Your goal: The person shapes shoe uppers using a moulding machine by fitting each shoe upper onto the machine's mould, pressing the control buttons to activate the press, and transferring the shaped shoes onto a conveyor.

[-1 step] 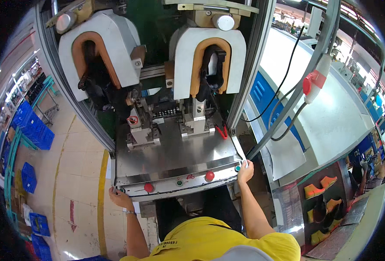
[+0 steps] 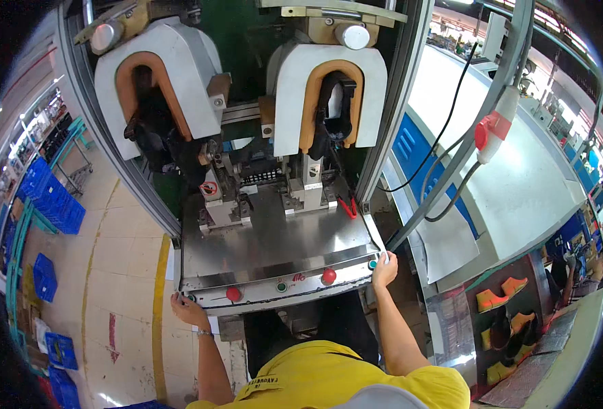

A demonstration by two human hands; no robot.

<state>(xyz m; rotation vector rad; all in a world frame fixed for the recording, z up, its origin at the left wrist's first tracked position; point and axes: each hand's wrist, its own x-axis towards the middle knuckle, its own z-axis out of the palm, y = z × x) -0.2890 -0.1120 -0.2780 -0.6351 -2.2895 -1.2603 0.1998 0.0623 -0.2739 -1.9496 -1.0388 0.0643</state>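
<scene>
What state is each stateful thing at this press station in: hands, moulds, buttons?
Left hand: on the left front corner of the steel machine table, at a green button.
Right hand: on the right front corner, at a green button.
Left white U-shaped mould: dark shoe part inside.
Right white U-shaped mould: dark shoe part inside.
Red round buttons: untouched.

Yellow shirt [image 2: 329, 378], bare forearms
</scene>
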